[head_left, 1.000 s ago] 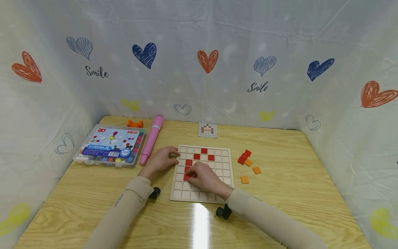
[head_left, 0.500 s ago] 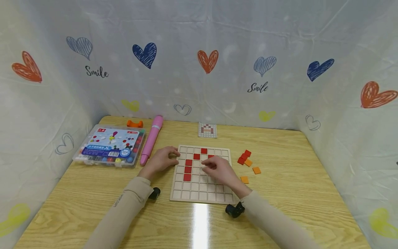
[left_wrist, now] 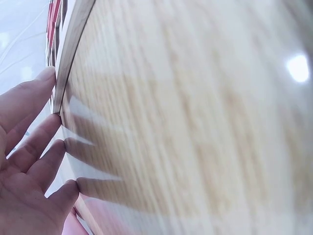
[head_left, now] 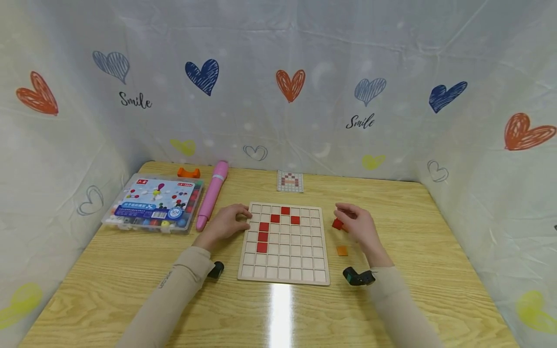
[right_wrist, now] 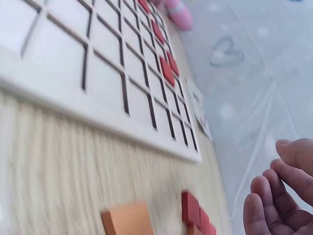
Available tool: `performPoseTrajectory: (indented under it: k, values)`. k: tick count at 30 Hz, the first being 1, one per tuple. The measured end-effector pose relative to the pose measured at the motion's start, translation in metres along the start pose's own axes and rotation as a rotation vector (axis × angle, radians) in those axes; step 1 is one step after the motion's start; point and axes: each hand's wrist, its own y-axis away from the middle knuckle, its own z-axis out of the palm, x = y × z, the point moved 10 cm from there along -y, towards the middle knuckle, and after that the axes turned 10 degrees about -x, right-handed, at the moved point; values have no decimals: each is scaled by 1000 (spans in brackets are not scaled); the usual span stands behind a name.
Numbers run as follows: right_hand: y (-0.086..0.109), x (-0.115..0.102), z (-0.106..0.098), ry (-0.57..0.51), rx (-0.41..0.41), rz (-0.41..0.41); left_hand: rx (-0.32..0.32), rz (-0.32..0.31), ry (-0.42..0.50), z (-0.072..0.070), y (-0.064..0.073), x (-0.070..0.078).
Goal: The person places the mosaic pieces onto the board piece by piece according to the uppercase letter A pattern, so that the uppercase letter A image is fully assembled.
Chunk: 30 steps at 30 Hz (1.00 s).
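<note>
Right hand [head_left: 359, 226] now off the wooden grid board [head_left: 284, 243], loose-fingered grip over square red tiles [head_left: 337, 224].

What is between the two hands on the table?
The wooden grid board, with six red tiles in it, lies between the left hand and right hand, seen in the head view.

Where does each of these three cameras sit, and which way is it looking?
Head: worn high, facing forward and down at the square wooden grid board; both sleeved arms show.
Left wrist: low, looking along the board's edge; left hand shows.
Right wrist: low beside loose red square tiles; right hand's fingertips show.
All share the board.
</note>
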Motion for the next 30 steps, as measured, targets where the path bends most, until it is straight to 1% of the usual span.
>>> performPoseTrajectory:
  k: [5,7,11,15,18,22,26,30]
  values:
    - [-4,18,-23,-17,20,59,-5,0,-10,-1,-2,-1]
    - [-6,23,-29,-19,19,67,-4,6,-29,-1,-3,-1]
    - [-12,29,-37,-20,6,77,0,4,-39,-2,-3,-2]
    - [-17,36,-40,-29,-14,106,4,10,-35,-2,-2,-2]
    - [-20,40,-39,-33,-27,131,6,14,-31,-2,-1,0]
    - [-24,46,-35,-38,-40,145,7,14,-17,-1,0,0]
    - [-25,53,-32,-12,-55,156,7,14,-9,-1,1,1]
    - [-27,56,-32,43,-54,154,6,12,-13,-1,1,1]
